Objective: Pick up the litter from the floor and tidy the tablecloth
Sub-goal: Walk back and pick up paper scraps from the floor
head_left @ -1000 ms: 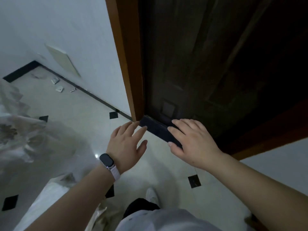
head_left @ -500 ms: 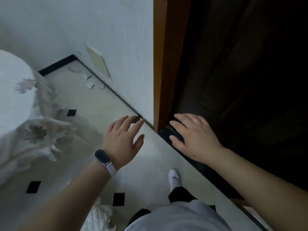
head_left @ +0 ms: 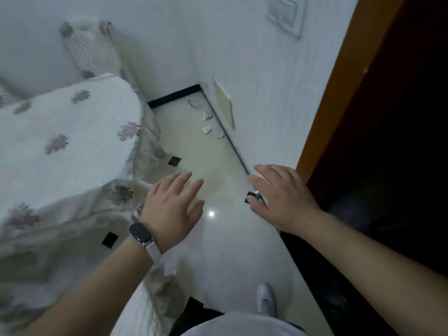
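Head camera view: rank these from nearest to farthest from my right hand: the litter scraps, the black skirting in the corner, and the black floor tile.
From the right hand:
1. black floor tile: shows right beside the thumb.
2. litter scraps: farther ahead, up and to the left in the view.
3. black skirting: in the far corner, beyond the scraps.
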`<state>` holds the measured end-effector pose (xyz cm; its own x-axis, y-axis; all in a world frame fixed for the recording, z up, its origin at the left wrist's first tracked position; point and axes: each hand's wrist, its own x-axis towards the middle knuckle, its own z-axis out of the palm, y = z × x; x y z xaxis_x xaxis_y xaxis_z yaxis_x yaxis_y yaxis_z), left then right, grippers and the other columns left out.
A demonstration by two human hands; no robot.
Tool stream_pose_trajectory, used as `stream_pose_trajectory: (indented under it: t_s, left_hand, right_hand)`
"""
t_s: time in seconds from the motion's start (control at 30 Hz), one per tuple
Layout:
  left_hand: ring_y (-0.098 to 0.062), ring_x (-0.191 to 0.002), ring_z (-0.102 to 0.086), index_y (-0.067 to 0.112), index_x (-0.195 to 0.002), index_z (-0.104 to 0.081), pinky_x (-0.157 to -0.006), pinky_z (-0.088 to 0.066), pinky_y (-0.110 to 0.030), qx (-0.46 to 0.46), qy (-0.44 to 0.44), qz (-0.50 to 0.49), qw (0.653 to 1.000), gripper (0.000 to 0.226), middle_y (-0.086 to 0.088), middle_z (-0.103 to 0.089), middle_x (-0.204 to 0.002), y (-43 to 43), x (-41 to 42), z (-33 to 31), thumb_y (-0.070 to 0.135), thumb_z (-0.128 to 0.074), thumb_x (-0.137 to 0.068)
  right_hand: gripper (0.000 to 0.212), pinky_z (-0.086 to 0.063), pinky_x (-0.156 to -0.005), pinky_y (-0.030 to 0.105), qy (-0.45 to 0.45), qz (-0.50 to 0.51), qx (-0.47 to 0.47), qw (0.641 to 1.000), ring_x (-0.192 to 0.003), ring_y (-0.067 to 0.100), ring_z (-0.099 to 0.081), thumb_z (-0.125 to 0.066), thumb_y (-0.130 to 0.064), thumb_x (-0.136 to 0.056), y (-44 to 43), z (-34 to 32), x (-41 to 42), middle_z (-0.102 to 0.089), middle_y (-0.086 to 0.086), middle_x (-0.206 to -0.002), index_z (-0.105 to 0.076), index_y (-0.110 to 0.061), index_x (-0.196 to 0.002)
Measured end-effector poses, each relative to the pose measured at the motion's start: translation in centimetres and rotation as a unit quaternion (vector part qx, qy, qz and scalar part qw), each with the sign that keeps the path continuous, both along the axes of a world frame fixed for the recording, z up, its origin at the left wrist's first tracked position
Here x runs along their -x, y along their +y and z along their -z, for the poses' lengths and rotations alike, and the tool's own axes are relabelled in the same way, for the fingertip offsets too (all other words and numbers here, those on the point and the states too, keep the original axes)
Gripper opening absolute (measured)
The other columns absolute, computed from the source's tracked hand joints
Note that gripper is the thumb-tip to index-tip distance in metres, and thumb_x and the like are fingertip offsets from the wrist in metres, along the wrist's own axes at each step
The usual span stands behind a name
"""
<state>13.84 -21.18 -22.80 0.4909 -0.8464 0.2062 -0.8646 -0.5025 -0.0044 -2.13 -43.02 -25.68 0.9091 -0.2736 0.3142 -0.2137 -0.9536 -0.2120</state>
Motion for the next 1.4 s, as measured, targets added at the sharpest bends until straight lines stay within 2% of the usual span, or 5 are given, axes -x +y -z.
stream_pose_trajectory:
  t_s: [0.23, 0.57, 1.03, 1.23, 1.4]
  left_hand:
    - [-0.034, -0.123, -0.054, 0.022, -0.131, -0.060, -0.096, -0.044, -0.047, 0.008, -0.010, -0.075, 0.997, 0.050, -0.010, -0.059, -0.134, -0.6, -5.2, -0.7, 0.046, -0.047, -0.089]
    - [-0.033, -0.123, -0.053, 0.021, -0.129, -0.060, -0.097, -0.044, -0.047, -0.011, 0.023, -0.139, 0.990, 0.051, -0.010, -0.058, -0.135, 0.6, -19.0, 3.1, 0.044, -0.048, -0.086]
    - [-0.035, -0.117, -0.058, 0.017, -0.119, -0.067, -0.094, -0.047, -0.049, 0.078, 0.060, -0.059, 0.993, 0.046, -0.014, -0.062, -0.127, -4.4, -45.1, 4.8, 0.042, -0.047, -0.086]
    - [-0.037, -0.118, -0.057, 0.016, -0.123, -0.064, -0.095, -0.048, -0.051, 0.053, 0.095, -0.047, 0.993, 0.049, -0.014, -0.061, -0.130, -8.1, -51.0, 6.0, 0.044, -0.045, -0.087]
    - [-0.036, -0.120, -0.056, 0.018, -0.125, -0.063, -0.096, -0.047, -0.050, 0.023, 0.101, -0.059, 0.993, 0.049, -0.013, -0.059, -0.133, -11.9, -55.7, 7.4, 0.045, -0.046, -0.088]
  right_hand:
    - [0.049, -0.044, -0.093, 0.044, -0.039, -0.048, -0.027, 0.998, -0.112, 0.033, -0.058, -0.045, -0.046, -0.089, -3.0, -0.3, -9.5, -0.062, 0.011, -0.125, -0.066, -0.011, -0.117]
    - [0.052, -0.042, -0.095, 0.043, 0.061, -0.110, 0.026, 0.992, -0.115, 0.030, -0.055, -0.042, -0.049, -0.090, -3.6, 1.5, -24.6, -0.060, 0.008, -0.130, -0.063, -0.015, -0.122]
    - [0.050, -0.043, -0.095, 0.042, 0.118, -0.064, 0.084, 0.987, -0.115, 0.029, -0.057, -0.045, -0.047, -0.090, -4.9, -0.3, -45.7, -0.062, 0.009, -0.128, -0.065, -0.013, -0.121]
    - [0.051, -0.045, -0.094, 0.043, 0.137, -0.031, 0.086, 0.986, -0.113, 0.029, -0.058, -0.043, -0.047, -0.089, -8.5, 0.1, -50.7, -0.062, 0.010, -0.126, -0.066, -0.013, -0.121]
    - [0.047, -0.044, -0.092, 0.043, 0.100, -0.046, 0.069, 0.992, -0.113, 0.030, -0.057, -0.048, -0.045, -0.088, -12.6, 2.8, -55.8, -0.062, 0.010, -0.127, -0.066, -0.013, -0.117]
